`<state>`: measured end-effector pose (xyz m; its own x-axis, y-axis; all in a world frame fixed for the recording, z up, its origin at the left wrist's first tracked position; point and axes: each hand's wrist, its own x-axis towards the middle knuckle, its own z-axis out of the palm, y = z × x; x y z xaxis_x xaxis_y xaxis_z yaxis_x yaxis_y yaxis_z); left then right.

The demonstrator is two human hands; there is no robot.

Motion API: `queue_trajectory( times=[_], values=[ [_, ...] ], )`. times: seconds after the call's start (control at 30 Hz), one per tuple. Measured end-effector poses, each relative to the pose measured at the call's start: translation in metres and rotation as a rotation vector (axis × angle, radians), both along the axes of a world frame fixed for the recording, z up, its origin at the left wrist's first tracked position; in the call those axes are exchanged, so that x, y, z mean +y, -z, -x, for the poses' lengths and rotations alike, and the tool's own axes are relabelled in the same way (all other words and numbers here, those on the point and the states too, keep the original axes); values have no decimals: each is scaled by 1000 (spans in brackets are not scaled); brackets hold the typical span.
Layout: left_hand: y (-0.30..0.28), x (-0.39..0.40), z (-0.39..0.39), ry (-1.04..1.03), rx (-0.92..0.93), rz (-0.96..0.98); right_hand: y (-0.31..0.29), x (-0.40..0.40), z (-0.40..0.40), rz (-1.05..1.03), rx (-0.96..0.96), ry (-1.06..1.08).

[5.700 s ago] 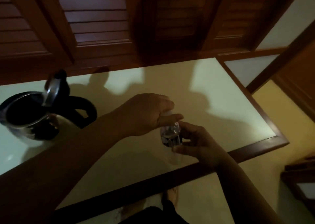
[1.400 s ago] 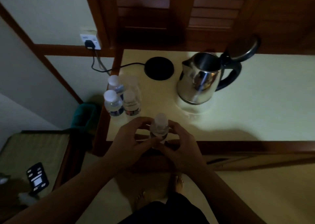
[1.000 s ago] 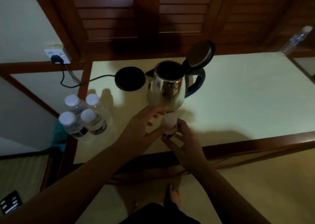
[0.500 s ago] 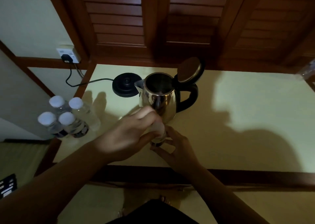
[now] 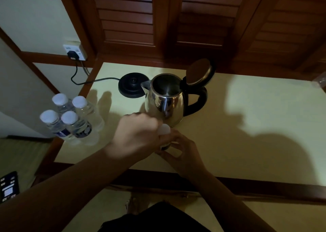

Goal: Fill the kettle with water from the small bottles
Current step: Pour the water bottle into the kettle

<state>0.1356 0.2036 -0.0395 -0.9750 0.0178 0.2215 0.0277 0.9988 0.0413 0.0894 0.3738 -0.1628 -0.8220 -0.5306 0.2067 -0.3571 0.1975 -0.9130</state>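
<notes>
A steel kettle [image 5: 166, 103] with a black handle stands on the pale table [image 5: 247, 117], its lid tipped up and open. Just in front of it a small water bottle [image 5: 165, 131] with a white cap is held upright. My left hand [image 5: 139, 136] is curled over its cap from the left. My right hand [image 5: 183, 152] grips the bottle's body from below and right. Most of the bottle is hidden by my fingers. Several capped small bottles [image 5: 70, 118] stand in a cluster at the table's left corner.
The kettle's black base [image 5: 131, 87] sits left of the kettle, its cord running to a wall socket [image 5: 75, 52]. Wooden louvred doors back the table. A remote [image 5: 8, 186] lies low at the far left. Another bottle's edge [image 5: 320, 80] shows at far right.
The view has swung back from the table's right end to the kettle. Both hands brought a bottle from the cluster to just in front of the kettle; my left hand closed over its cap.
</notes>
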Motion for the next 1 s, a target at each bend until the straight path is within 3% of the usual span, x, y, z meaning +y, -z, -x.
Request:
queue_trajectory(
  times=[0.07, 0.13, 0.2, 0.3, 0.53, 0.77, 0.9, 1.0],
  values=[
    [2, -7, -2, 17, 31, -151, -4, 1, 1, -7, -6, -3],
    [1, -17, -4, 195, 11, -440, -7, 2, 0, -18, -22, -19],
    [4, -27, -3, 390, -9, -588, -9, 2, 0, -25, -57, -23],
    [8, -35, -1, 420, -2, -583, -6, 2, -1, -31, -80, -9],
    [10, -27, -1, 238, 78, -450, -6, -1, -5, -27, -65, 41],
    [34, -50, -8, 101, 42, -667, -12, -3, -8, -54, -76, 59],
    [78, -66, -20, 22, -120, -568, -11, -3, -8, -76, -70, 63],
    [104, -69, -23, 60, -217, -328, -11, -3, -8, -74, -53, 69]
  ],
)
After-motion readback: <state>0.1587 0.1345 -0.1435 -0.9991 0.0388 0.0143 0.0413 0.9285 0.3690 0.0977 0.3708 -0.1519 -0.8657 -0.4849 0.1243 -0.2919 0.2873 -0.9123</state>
